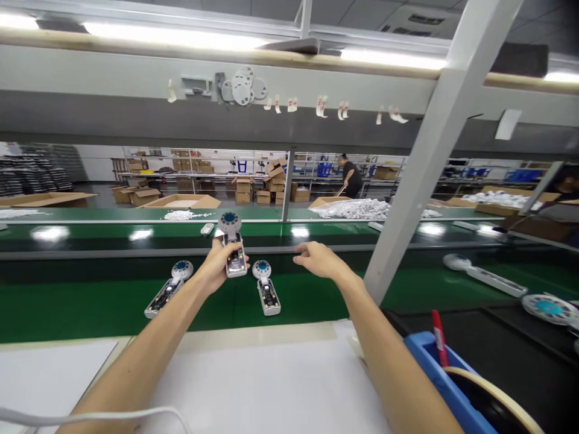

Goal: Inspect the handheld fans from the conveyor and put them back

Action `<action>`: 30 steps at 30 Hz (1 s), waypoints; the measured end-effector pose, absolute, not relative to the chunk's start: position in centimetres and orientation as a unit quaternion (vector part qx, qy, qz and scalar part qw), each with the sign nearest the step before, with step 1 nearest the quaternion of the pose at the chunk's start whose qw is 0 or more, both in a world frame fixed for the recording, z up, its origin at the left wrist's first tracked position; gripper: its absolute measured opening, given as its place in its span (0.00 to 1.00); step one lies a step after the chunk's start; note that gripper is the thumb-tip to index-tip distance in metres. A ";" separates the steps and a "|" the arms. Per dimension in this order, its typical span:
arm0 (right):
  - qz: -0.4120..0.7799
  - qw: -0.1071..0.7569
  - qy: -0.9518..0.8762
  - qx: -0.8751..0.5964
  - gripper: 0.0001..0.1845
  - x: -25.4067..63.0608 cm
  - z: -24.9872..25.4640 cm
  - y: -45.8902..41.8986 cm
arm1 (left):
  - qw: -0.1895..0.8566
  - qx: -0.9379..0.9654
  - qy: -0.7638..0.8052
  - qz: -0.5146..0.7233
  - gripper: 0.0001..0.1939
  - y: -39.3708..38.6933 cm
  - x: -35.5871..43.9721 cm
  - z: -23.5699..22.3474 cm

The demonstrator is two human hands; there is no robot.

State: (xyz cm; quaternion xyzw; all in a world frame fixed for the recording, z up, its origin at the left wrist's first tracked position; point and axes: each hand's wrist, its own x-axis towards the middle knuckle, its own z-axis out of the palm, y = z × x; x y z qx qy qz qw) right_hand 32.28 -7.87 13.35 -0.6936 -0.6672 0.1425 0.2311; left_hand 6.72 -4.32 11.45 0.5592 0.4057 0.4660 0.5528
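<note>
My left hand (220, 263) is closed around a white handheld device (236, 263), with the thumb across its front. This device has a round head with a blue centre, and its handle is uncovered, showing a circuit board. Over the green belt, my right hand (319, 259) holds nothing that I can see; its fingers are loosely bent, with the thumb slightly apart. Between the hands, a similar device (268, 295) lies on the belt, its circuit board also exposed. Another such device (165, 295) rests left of my left forearm.
A grey post (420, 169) rises right of my right arm. In front of me is a white work surface (271, 386). A blue bin (452, 386) with a red marker (438, 337) stands at the right. Small white parts (181, 214) lie beyond the belt, and a person (350, 176) works farther back.
</note>
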 end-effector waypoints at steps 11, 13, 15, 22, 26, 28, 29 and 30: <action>0.333 0.513 -0.720 -0.328 0.33 25.4 16.8 -13.4 | 0.649 0.616 0.167 0.415 0.38 -12.1 7.6 16.1; 0.334 0.535 -0.716 -0.300 0.36 25.0 17.3 -14.1 | 0.651 0.633 0.147 0.393 0.37 -12.6 7.7 16.1; 0.327 0.548 -0.714 -0.289 0.40 25.0 17.7 -14.5 | 0.650 0.646 0.137 0.375 0.35 -13.0 7.7 16.1; 0.386 0.522 -0.727 -0.224 0.46 25.6 18.6 -15.5 | 0.654 0.672 0.098 0.335 0.29 -14.1 7.1 16.5; 0.372 0.528 -0.728 -0.229 0.46 25.6 18.8 -15.8 | 0.662 0.660 0.108 0.339 0.28 -14.9 7.1 16.9; 0.359 0.535 -0.729 -0.229 0.46 25.6 18.8 -15.9 | 0.671 0.646 0.123 0.342 0.28 -15.3 7.2 17.0; 0.357 0.536 -0.729 -0.230 0.46 25.6 18.8 -15.9 | 0.675 0.640 0.128 0.344 0.28 -15.5 7.3 17.0; 0.358 0.536 -0.728 -0.232 0.46 25.6 18.8 -15.9 | 0.677 0.635 0.130 0.347 0.29 -15.7 7.3 17.1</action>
